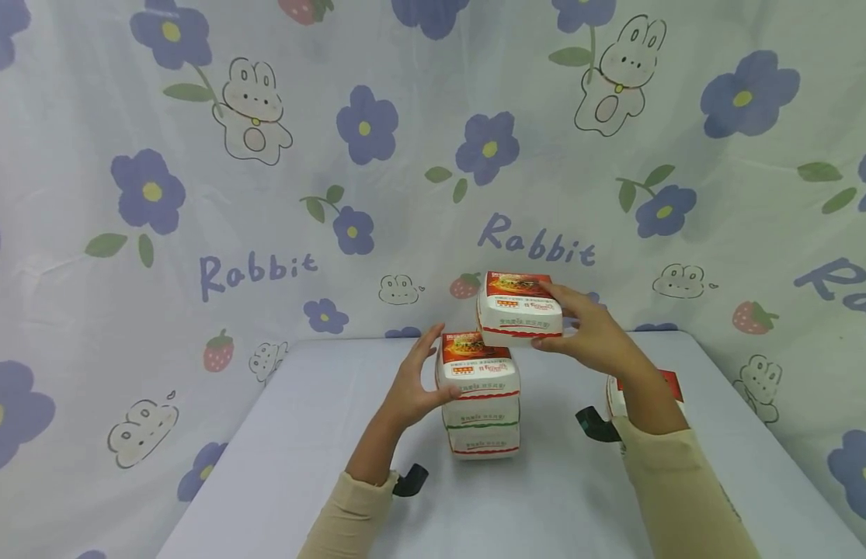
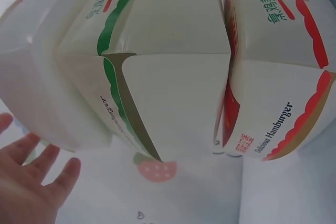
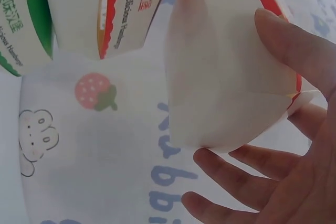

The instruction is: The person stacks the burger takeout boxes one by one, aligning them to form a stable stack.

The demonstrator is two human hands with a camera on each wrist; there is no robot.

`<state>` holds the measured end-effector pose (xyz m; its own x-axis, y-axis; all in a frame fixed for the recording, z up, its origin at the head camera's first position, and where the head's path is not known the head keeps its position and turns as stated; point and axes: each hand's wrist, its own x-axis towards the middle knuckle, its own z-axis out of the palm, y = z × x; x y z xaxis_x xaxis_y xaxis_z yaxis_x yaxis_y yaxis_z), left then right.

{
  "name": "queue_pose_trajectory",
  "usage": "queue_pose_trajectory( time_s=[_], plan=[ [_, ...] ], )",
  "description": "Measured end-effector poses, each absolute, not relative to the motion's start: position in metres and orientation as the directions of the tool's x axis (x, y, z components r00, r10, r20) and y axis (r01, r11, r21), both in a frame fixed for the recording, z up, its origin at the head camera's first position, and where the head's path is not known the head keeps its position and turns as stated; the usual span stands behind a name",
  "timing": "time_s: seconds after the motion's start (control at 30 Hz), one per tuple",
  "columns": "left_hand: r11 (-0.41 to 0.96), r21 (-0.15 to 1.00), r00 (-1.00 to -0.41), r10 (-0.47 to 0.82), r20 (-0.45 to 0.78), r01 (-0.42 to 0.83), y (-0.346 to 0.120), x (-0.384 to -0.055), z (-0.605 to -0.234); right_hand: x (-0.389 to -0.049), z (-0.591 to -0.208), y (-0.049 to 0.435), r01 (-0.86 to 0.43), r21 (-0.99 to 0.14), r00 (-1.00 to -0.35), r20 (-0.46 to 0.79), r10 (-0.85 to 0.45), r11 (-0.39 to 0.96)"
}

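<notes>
Stacked boxes [image 1: 480,419], three high and printed as hamburger boxes, stand in the middle of the table, with red and green wavy trim. My left hand [image 1: 413,388] is at the top box's left side, thumb across its front corner in the head view. In the left wrist view the fingers [image 2: 44,169] of this hand are spread beside the white top box [image 2: 47,82]. Above and right of the stack, my right hand [image 1: 586,330] holds another hamburger box [image 1: 519,310] between thumb and fingers. The right wrist view has this box [image 3: 226,87] tilted, thumb on one face.
One more hamburger box [image 1: 670,382] sits on the table at the right, partly hidden behind my right forearm. The white table [image 1: 279,450] meets a patterned curtain [image 1: 398,202] at the back. Black wrist mounts [image 1: 596,425] stick out beside both sleeves.
</notes>
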<state>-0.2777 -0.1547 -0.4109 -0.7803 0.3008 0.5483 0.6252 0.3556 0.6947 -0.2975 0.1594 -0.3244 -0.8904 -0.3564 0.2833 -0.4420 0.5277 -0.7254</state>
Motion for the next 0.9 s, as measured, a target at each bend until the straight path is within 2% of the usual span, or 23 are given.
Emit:
queue_pose_trajectory(
  time_s=[0.4,0.63,0.9],
  plan=[
    [0.395,0.665,-0.772,0.276,0.572,0.634,-0.153,-0.278,-0.407,-0.288,-0.322,0.141,-0.455,-0.717,-0.881,0.278,-0.383,0.528],
    [0.375,0.673,-0.770,0.271,0.578,0.637,-0.152,-0.281,-0.404,-0.284,-0.318,0.131,-0.486,-0.731,-0.856,0.290,-0.427,0.479],
    [0.345,0.668,-0.751,0.271,0.602,0.660,-0.151,-0.276,-0.397,-0.278,-0.318,0.124,-0.521,-0.700,-0.840,0.318,-0.440,0.489]
  ],
)
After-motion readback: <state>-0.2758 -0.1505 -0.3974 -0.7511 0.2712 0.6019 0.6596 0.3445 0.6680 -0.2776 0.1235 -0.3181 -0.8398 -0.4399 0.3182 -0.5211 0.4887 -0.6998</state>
